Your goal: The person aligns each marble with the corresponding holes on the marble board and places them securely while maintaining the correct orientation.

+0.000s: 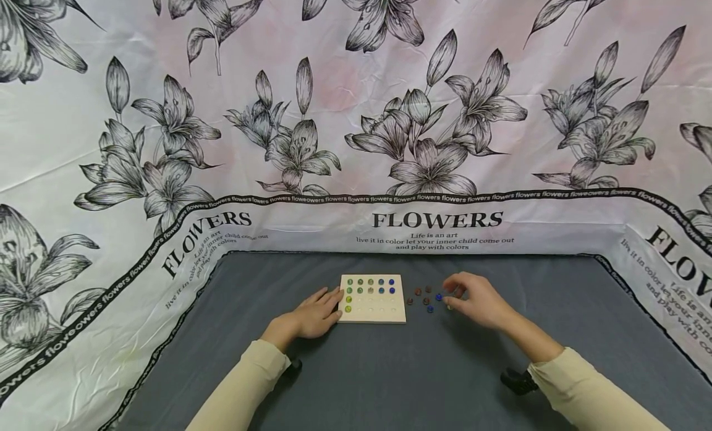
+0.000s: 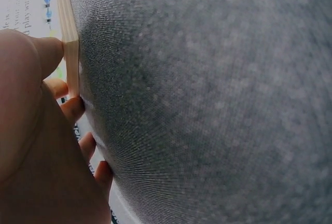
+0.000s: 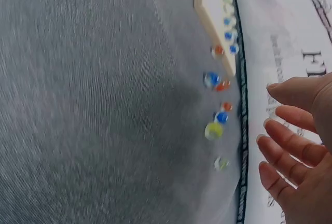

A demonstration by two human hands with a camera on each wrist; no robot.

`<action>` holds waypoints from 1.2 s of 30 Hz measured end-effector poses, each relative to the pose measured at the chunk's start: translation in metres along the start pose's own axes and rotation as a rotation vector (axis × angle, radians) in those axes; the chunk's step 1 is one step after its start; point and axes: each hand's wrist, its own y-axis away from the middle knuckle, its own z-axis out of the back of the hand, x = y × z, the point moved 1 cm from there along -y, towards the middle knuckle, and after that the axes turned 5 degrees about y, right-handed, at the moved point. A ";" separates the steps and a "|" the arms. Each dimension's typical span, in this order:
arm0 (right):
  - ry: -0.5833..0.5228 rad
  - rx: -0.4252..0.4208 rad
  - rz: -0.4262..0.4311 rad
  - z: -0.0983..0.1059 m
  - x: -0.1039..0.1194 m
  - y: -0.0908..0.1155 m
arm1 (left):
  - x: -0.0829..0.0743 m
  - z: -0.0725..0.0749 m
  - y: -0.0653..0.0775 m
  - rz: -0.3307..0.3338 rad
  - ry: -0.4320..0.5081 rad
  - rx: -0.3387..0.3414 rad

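Glass marbles (image 1: pixel 360 290) sit in the pale board (image 1: pixel 384 318), its two far rows full, while loose marbles (image 1: pixel 426 301) lie beside it on the grey cloth (image 1: pixel 389 369), probably placed for easy reach. The left hand (image 1: pixel 316 315), unclenched, rests against the board's left edge, perhaps so that it cannot slide; the right hand (image 1: pixel 473 300) hovers near the loose marbles, its fingers relaxed and grasping nothing visible.

Watching from afar, I see a fabric-draped setting, whether home or studio I cannot tell: grey cloth (image 1: pixel 356 375) lies beneath the left hand (image 1: pixel 317 315) and right hand (image 1: pixel 477 300), and beyond them rises pale fabric (image 1: pixel 339 78) printed with lilies (image 1: pixel 432 165), the word "FLOWERS" (image 1: pixel 438 220) and a line beginning "Life is an art" (image 1: pixel 434 235).
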 end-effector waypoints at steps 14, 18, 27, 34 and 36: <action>0.011 -0.007 -0.031 -0.007 -0.036 -0.006 | 0.005 -0.004 -0.004 -0.005 0.010 -0.016; 0.016 0.013 -0.049 -0.010 -0.042 -0.006 | 0.005 -0.004 -0.004 -0.002 0.007 -0.013; 0.001 0.053 -0.103 -0.013 -0.049 -0.009 | 0.005 -0.005 -0.004 0.000 0.006 -0.015; -0.004 0.062 -0.130 -0.012 -0.051 -0.012 | 0.007 -0.006 -0.005 0.003 0.009 -0.024; -0.007 0.063 -0.137 -0.012 -0.052 -0.013 | 0.007 -0.006 -0.005 0.005 0.006 -0.023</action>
